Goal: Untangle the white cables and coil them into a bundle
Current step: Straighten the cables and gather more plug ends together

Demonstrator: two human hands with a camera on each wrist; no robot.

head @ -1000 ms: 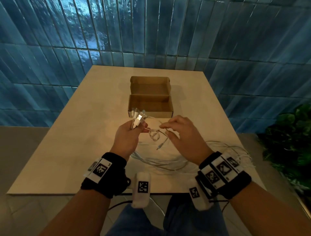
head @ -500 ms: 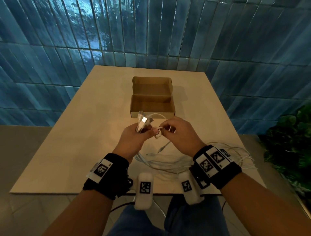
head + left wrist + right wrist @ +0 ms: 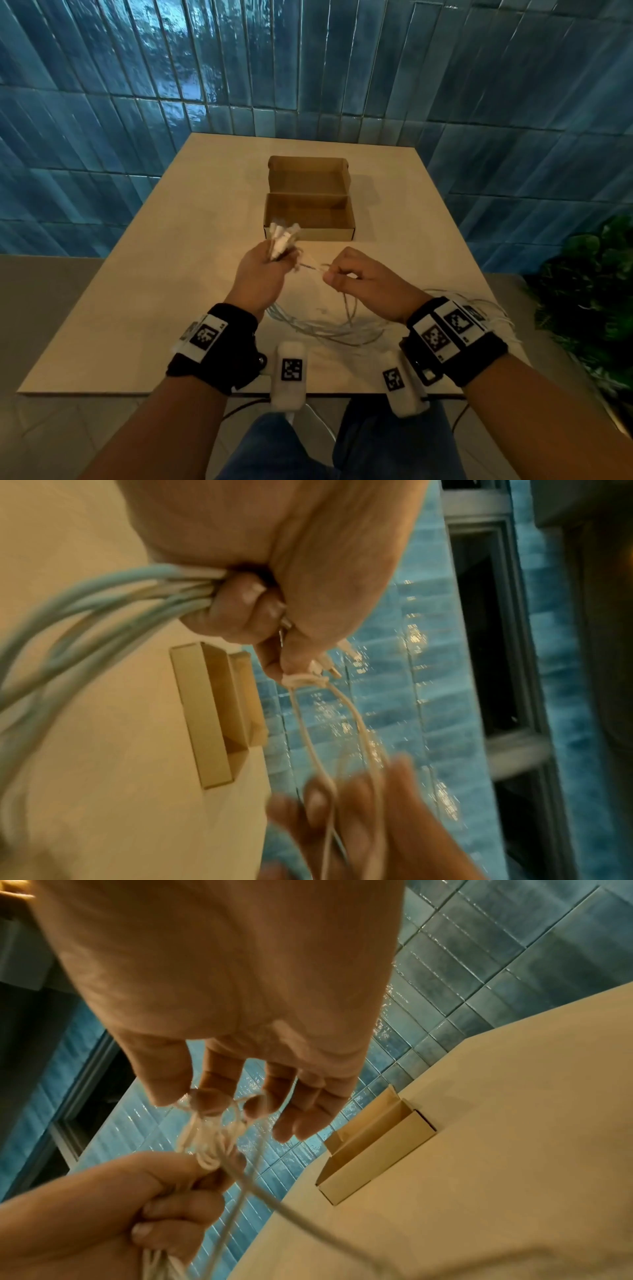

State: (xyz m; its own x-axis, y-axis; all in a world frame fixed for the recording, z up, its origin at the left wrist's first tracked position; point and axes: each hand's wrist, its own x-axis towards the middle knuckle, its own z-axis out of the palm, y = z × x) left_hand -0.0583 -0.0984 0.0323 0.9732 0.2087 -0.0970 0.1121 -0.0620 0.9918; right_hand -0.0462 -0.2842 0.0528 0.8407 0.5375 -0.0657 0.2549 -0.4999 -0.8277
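Note:
My left hand [image 3: 265, 274] [image 3: 253, 610] grips several white cables [image 3: 103, 599] in a fist, and their plug ends [image 3: 282, 240] stick up out of it. A small knot [image 3: 303, 680] [image 3: 207, 1158] sits right at that fist. Two strands run from the knot to my right hand [image 3: 346, 275] [image 3: 219, 1104], which pinches them between thumb and fingertips a short way to the right. The remaining cable [image 3: 325, 329] hangs down and lies in loose loops on the table [image 3: 137, 308], trailing off to the right edge.
An open cardboard box [image 3: 308, 212] stands on the table just beyond my hands. Blue tiled walls surround the table. A green plant [image 3: 592, 291] stands at the right, off the table.
My right hand has pulled away to the right from the left one, drawing the strands out from the knot. The left hand has kept its grip on the plug ends.

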